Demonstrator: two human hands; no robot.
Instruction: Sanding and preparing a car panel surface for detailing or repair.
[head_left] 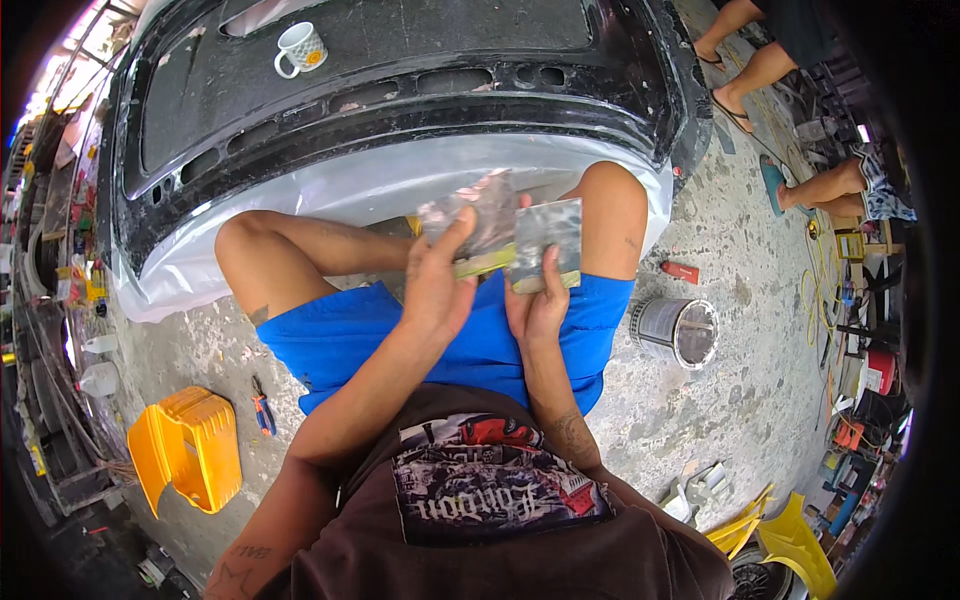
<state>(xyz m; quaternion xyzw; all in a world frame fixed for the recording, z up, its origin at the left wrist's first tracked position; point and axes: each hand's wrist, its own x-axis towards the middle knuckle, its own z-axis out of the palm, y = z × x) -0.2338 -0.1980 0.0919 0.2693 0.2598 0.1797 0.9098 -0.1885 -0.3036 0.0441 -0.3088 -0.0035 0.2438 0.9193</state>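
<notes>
My left hand (438, 290) is closed on a flat square plate (482, 215), its thumb pressed across the face. That plate is dark with pinkish-grey smears and a yellow-green lower edge. Just to its right, my right hand (540, 308) grips a second square plate (548, 225), grey with pale smears and a similar yellow-green strip along its bottom. The two plates are side by side, their near edges meeting or overlapping slightly, above my lap. I cannot make out exactly what kind of plates these are. Some fingers are hidden behind them.
Ahead, a black car body panel (400, 110) lies over plastic sheeting (370, 170), with a mug (303, 46) on it. A paint can (678, 333) and red object (681, 271) are at right; pliers (263, 407) and a yellow container (190, 450) at left. Other people's legs (755, 80) show far right.
</notes>
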